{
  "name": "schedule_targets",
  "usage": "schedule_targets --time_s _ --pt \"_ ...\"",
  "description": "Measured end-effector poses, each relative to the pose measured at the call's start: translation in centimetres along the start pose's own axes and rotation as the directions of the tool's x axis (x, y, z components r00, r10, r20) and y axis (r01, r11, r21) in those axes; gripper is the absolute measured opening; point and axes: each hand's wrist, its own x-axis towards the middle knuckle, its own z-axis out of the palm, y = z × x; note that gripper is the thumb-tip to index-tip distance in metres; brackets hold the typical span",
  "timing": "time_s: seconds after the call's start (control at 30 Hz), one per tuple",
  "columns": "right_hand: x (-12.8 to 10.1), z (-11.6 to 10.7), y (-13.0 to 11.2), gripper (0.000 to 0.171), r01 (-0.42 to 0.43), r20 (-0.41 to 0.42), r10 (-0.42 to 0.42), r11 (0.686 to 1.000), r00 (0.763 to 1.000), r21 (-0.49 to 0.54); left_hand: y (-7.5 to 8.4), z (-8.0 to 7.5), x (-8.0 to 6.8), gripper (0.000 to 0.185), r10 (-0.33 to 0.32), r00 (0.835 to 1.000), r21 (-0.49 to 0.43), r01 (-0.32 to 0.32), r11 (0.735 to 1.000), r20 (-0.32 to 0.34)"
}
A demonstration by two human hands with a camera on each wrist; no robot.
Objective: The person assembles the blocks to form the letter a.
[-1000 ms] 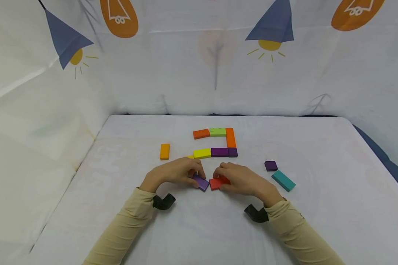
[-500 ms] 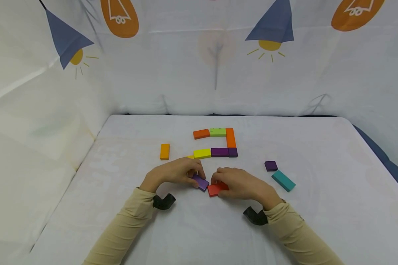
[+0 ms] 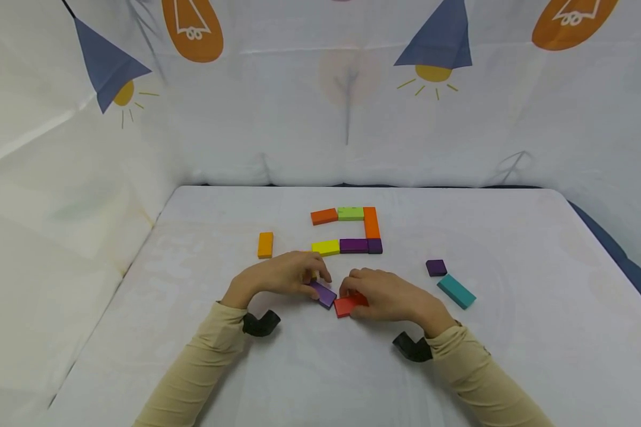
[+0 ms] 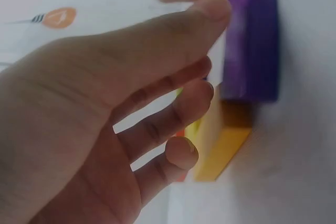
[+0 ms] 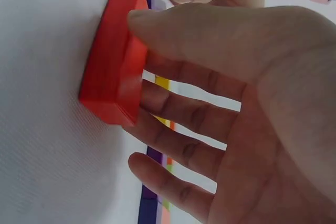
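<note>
My left grip (image 3: 283, 276) is pinching the purple block (image 3: 323, 293); my right grip (image 3: 387, 293) is pinching the red block (image 3: 345, 305), both lying on the counter (image 3: 320, 367).

Right hand (image 5: 252, 108) fingers (image 5: 173, 111) pinch the red block (image 5: 113, 56) on white cloth (image 5: 47, 145).

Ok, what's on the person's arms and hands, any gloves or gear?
No gloves: the left hand and right hand are bare. Both arms wear long beige sleeves reaching the wrists. A small black mount sits under the left wrist, and another under the right. No cables or markings are visible.
</note>
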Motion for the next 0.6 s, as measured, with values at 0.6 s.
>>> schedule_targets --time_s 0.6 --pt "-3.8 -2.8 4.4 0.027 -0.169 -0.134 0.184 0.979 0.974 0.113 -6.0 -3.4 -4.4 0.049 -0.630 0.649 -0.162 0.631 0.759 -0.425"
